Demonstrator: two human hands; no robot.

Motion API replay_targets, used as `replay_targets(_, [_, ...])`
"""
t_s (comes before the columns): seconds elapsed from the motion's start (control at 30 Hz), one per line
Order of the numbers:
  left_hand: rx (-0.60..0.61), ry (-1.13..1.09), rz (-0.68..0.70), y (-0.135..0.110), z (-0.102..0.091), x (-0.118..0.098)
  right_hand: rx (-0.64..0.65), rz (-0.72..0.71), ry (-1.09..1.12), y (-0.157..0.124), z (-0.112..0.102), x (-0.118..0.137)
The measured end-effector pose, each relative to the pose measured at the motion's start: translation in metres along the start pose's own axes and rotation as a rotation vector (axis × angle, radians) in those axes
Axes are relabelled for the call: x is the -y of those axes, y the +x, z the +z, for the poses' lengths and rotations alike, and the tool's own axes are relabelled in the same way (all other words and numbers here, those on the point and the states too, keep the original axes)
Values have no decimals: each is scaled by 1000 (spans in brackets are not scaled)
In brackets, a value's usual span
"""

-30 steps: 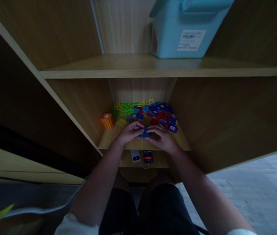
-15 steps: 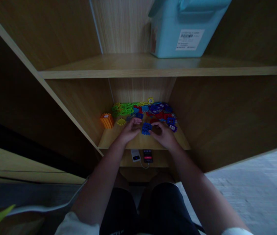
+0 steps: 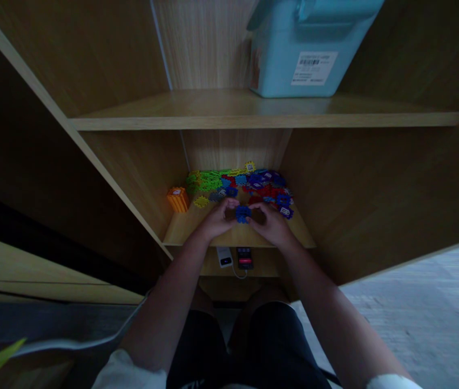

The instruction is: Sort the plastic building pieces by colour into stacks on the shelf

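A small stack of blue toothed building pieces (image 3: pixel 243 214) is between my two hands, above the front of the middle shelf. My right hand (image 3: pixel 270 222) grips its right side between thumb and fingers. On the other side, my left hand (image 3: pixel 218 218) is curled with its thumb and fingertips at the left edge of the stack. Behind them lie loose plastic pieces: green ones (image 3: pixel 210 180) at the back left, red ones (image 3: pixel 269 191) and dark blue ones (image 3: pixel 285 213) to the right. A yellow piece (image 3: pixel 201 201) rests flat left of my left hand.
An orange block of stacked pieces (image 3: pixel 178 200) stands by the left wall. Overhead, the upper shelf (image 3: pixel 213 123) carries a light blue bin (image 3: pixel 282 65). Below, a white power bank (image 3: pixel 224 257) and a phone (image 3: pixel 244 259) joined by a cable lie on a lower ledge.
My left hand has moved right and closed in on the blue stack's left side. The right hand stays on the stack, nearly in place.
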State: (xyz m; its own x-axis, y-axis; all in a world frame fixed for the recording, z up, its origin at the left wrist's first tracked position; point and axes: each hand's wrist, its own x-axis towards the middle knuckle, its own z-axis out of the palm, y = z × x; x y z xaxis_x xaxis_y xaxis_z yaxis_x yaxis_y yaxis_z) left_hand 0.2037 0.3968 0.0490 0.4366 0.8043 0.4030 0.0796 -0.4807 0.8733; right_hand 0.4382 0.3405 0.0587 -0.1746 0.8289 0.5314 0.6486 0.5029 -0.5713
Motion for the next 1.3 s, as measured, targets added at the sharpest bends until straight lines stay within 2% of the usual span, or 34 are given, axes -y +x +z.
replay_targets(0.5, [4, 12, 0, 1, 1, 7, 50, -9, -20, 0, 0, 0])
replay_targets(1.3, [29, 84, -30, 0, 3, 0, 108, -27, -124, 0, 6, -2])
